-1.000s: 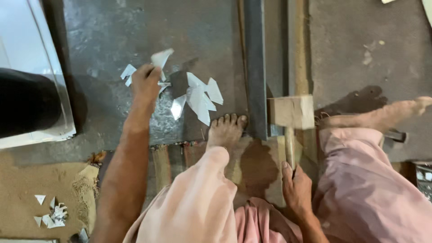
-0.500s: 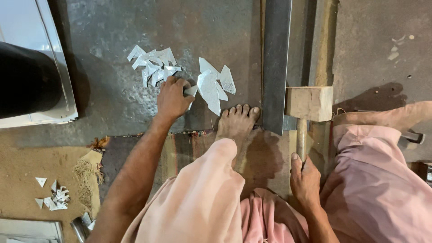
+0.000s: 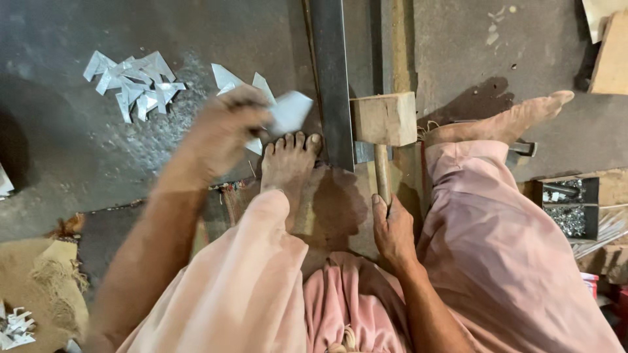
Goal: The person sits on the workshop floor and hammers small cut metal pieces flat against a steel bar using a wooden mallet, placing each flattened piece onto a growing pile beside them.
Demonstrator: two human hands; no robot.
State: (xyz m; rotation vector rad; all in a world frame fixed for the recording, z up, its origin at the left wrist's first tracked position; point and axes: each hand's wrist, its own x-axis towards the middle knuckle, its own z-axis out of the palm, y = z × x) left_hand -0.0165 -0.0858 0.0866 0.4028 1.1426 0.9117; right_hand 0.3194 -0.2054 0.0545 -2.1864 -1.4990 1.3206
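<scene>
Mallet (image 3: pixel 384 119) rests head-down beside the steel bar (image 3: pixel 331 78), right hand (image 3: pixel 392 229) wrapped round its handle, while left hand (image 3: pixel 226 134), blurred, pinches a small metal piece (image 3: pixel 290 111) just by the bar w/ toes close — best seat it flat, fingers clear, before any strike.

Our left hand (image 3: pixel 226 134) is smeared by motion blur, so we cannot tell how its fingers grip the pale metal piece (image 3: pixel 289 111), whose lower edge it hides. The long steel bar (image 3: pixel 330 78) runs off the top edge. The small parts in the tray (image 3: pixel 568 209) are too tiny to identify.
</scene>
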